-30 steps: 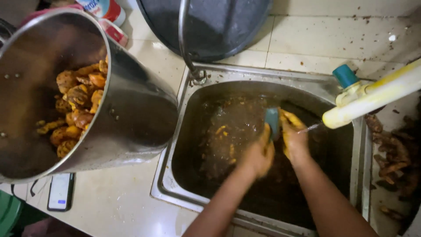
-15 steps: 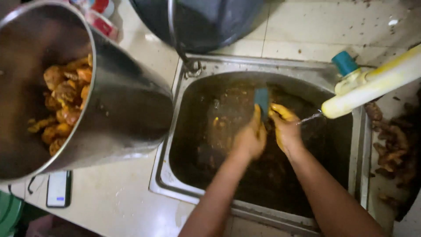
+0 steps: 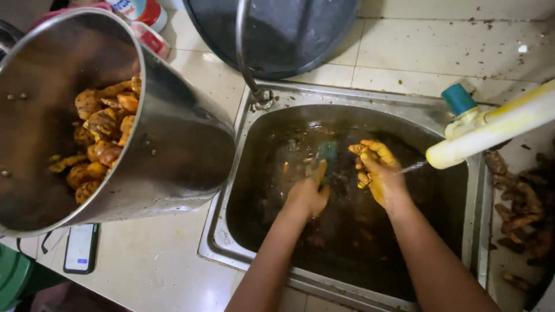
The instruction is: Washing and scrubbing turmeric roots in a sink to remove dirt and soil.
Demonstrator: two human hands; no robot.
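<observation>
Both my hands are over a steel sink (image 3: 231, 190) filled with dark brown water. My left hand (image 3: 308, 193) grips a teal scrubbing brush (image 3: 325, 152) that sticks up from its fingers. My right hand (image 3: 377, 173), stained yellow, is closed on an orange-yellow root piece (image 3: 359, 149) just right of the brush. A thin stream of water runs from the white tap (image 3: 491, 130) toward my right hand. Small yellow bits float in the sink water.
A big steel pot (image 3: 173, 150) with several washed orange roots (image 3: 101, 136) stands left of the sink. A dark round basin (image 3: 277, 34) sits behind it. Muddy unwashed roots (image 3: 523, 202) lie at the right. A phone (image 3: 81, 247) rests on the tiled counter.
The view has shifted slightly. My hands have drawn a little apart, the brush hand moving left and down, the right hand staying under the tap's stream with the root.
</observation>
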